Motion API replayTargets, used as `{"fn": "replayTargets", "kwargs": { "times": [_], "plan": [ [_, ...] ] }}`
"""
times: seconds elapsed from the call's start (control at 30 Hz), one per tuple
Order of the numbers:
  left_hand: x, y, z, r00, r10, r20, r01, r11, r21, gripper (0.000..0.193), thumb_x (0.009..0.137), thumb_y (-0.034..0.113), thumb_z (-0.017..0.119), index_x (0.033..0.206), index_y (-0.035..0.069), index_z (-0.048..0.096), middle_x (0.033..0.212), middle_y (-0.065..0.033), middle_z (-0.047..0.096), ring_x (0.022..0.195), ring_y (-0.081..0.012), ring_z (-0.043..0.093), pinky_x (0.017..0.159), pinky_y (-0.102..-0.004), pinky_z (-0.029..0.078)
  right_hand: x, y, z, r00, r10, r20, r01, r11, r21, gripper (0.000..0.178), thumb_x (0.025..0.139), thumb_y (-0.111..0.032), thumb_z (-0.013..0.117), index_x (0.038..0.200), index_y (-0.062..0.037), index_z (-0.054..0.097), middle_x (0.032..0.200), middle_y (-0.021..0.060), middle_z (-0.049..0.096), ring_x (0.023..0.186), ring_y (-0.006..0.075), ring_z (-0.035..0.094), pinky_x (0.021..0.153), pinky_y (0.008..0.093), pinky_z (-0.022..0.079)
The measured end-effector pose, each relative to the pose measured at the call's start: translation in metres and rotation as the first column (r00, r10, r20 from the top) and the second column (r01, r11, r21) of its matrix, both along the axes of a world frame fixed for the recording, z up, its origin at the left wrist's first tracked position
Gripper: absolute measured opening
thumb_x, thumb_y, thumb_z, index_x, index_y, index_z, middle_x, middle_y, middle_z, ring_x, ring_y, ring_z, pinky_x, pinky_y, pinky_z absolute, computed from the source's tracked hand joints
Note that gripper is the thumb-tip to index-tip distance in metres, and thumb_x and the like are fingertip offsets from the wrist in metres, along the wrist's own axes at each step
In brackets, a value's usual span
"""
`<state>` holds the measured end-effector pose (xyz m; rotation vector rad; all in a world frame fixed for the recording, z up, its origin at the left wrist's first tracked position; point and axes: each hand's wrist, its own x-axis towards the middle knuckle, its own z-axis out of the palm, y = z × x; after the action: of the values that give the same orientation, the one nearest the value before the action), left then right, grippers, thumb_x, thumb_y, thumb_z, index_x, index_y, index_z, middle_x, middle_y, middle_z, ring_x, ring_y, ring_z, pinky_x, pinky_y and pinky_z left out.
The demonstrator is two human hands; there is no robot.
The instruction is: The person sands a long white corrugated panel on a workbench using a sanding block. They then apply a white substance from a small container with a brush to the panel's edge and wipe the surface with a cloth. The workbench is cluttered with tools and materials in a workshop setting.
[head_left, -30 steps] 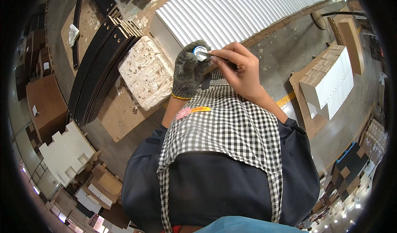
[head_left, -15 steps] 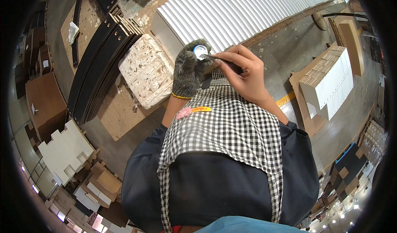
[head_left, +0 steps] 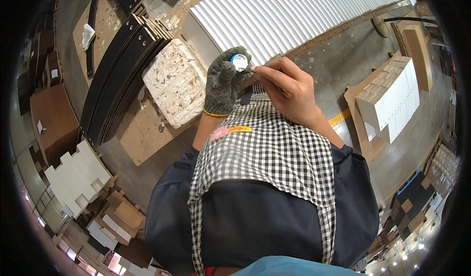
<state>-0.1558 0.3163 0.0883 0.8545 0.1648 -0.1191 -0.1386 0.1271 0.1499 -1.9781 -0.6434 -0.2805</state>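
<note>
A: What have the hands got?

B: The left hand, in a grey knit glove, is curled shut around a small round container with a blue rim and a pale shiny top. The bare right hand is pinched closed on a thin tool whose tip rests at the container's edge. I can't tell what kind of tool it is; it is too small.

A: And where is that container?

B: Held up in front of the checked apron, just above its top edge, and over the near edge of the white ribbed panel on the desk.

A: What else lies near the panel?

B: To its left a pale chipboard block, and further left a stack of dark curved strips.

A: How would you do this well?

B: I'd judge it is fine work at the container's rim. Keep the gloved grip firm and the container level, brace the right wrist against the left hand, and move the tip in small strokes so it doesn't slip off the rim.
</note>
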Motion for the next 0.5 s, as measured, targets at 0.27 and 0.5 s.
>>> {"fn": "replayTargets", "kwargs": {
  "times": [0.27, 0.5],
  "plan": [
    [-0.0018, -0.0019, 0.0014, 1.0, -0.015, -0.024, 0.013, 0.999, -0.051, 0.061, 0.092, 0.039, 0.078, 0.132, -0.003, 0.06, 0.118, -0.0119, 0.068, 0.107, -0.0215, 0.07, 0.091, -0.0344, 0.064, 0.0017, 0.0024, -0.0044, 0.98, -0.045, -0.195, 0.065, 0.993, 0.097, 0.022, 0.086, 0.002, 0.075, 0.107, -0.0052, 0.077, 0.088, 0.0073, 0.066, 0.065, 0.0151, 0.065, 0.057, 0.0313, 0.052],
    [-0.0017, 0.0001, 0.0056, 1.0, -0.026, -0.017, 0.025, 0.997, -0.078, 0.06, 0.092, 0.038, 0.078, 0.132, -0.003, 0.059, 0.119, -0.0123, 0.067, 0.107, -0.0233, 0.07, 0.091, -0.0376, 0.064, -0.0023, -0.0017, 0.0001, 0.986, 0.018, -0.164, -0.01, 0.999, 0.05, 0.031, 0.085, 0.01, 0.072, 0.112, -0.0032, 0.076, 0.091, 0.0081, 0.067, 0.072, 0.0151, 0.066, 0.061, 0.0295, 0.052]
  ]
}}
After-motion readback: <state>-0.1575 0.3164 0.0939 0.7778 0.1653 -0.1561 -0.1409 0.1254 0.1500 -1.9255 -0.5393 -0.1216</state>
